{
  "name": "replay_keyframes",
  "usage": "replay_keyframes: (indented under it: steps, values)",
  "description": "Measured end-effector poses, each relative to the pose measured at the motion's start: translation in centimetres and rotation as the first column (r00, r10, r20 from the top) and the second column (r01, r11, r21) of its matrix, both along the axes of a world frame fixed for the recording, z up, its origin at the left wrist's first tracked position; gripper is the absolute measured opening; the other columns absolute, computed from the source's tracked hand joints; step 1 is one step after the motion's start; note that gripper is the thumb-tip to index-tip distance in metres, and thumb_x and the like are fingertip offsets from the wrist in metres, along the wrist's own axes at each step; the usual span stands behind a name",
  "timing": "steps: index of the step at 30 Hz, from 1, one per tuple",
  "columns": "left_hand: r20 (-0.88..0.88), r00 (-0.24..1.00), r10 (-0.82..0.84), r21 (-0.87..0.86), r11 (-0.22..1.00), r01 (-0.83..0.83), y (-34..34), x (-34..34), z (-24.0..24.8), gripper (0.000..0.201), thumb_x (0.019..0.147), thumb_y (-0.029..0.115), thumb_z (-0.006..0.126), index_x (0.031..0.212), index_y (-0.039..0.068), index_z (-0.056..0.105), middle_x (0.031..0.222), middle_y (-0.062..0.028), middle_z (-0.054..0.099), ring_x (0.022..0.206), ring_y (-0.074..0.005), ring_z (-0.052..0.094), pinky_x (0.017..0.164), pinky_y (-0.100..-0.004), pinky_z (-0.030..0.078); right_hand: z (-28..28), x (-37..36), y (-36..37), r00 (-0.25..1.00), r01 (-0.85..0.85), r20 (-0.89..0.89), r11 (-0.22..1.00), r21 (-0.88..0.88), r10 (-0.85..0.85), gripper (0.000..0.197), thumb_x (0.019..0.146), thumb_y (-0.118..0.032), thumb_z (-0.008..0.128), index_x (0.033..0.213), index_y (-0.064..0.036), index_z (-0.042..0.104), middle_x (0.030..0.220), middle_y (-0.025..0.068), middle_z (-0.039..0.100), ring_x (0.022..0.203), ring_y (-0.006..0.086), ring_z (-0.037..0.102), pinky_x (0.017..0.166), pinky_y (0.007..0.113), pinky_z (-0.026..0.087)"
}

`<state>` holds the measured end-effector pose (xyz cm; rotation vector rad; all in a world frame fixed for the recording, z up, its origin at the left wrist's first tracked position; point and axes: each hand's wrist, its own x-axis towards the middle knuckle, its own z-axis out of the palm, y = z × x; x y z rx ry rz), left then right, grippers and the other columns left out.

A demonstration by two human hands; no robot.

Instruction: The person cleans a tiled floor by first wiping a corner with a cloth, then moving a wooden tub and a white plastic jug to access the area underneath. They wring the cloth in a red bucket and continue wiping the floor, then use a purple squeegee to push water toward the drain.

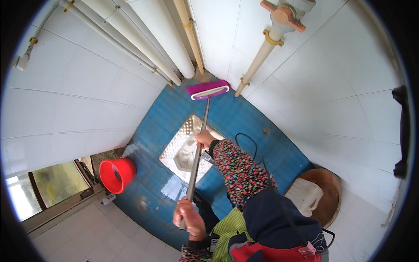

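A broom with a purple bristle head (208, 90) and a grey metal handle (200, 156) slants across the view, its head at the far end of the blue floor (152, 118) close to the corner. My right hand (205, 139) is closed around the middle of the handle. Lower down, my left hand (189, 218) wraps around the handle near its end. Beneath the handle, a shiny metal squat toilet (178, 150) is set into the floor, partly covered by the handle and my right arm. Floral sleeves cover both forearms.
A red bucket (117, 174) stands at the left wall near a small white bottle (108, 199). Pale pipes (161, 35) and a valve pipe (262, 59) reach down into the corner. A white plastic jug (304, 195) rests in a brown tub (334, 192) at right; a black hose (249, 137) curves nearby.
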<state>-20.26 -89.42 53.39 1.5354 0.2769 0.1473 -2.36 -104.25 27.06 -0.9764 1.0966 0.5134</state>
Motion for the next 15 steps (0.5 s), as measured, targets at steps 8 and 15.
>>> replay_keyframes:
  steps: [8, 15]
  values:
    - [0.194, 0.95, -0.244, 0.137, 0.966, 0.22, 8.0, -2.6, 9.1, 0.033, 0.093, 0.013, 0.052, 0.062, 0.005, 0.043, 0.064, -0.0041, 0.047, 0.06, -0.018, 0.045, 0.067, -0.0362, 0.042, 5.4, -11.6, 9.3, 0.955, 0.27, 0.049, 0.926, 0.265, -0.293, 0.006, 0.07, 0.006, 0.054, 0.067, 0.0042, 0.05, 0.059, 0.014, 0.05, 0.046, 0.0303, 0.057, 0.035, 0.043, 0.043]
    - [-0.167, 0.973, -0.16, 0.199, 0.961, 0.192, 2.4, -1.5, 7.0, 0.033, 0.091, 0.012, 0.055, 0.062, 0.002, 0.045, 0.063, -0.005, 0.049, 0.062, -0.0193, 0.047, 0.073, -0.0396, 0.044, 3.7, -10.6, -0.7, 0.938, 0.283, 0.166, 0.949, 0.141, -0.304, 0.011, 0.076, -0.001, 0.061, 0.069, 0.0013, 0.053, 0.062, 0.0121, 0.051, 0.054, 0.025, 0.055, 0.046, 0.043, 0.045]
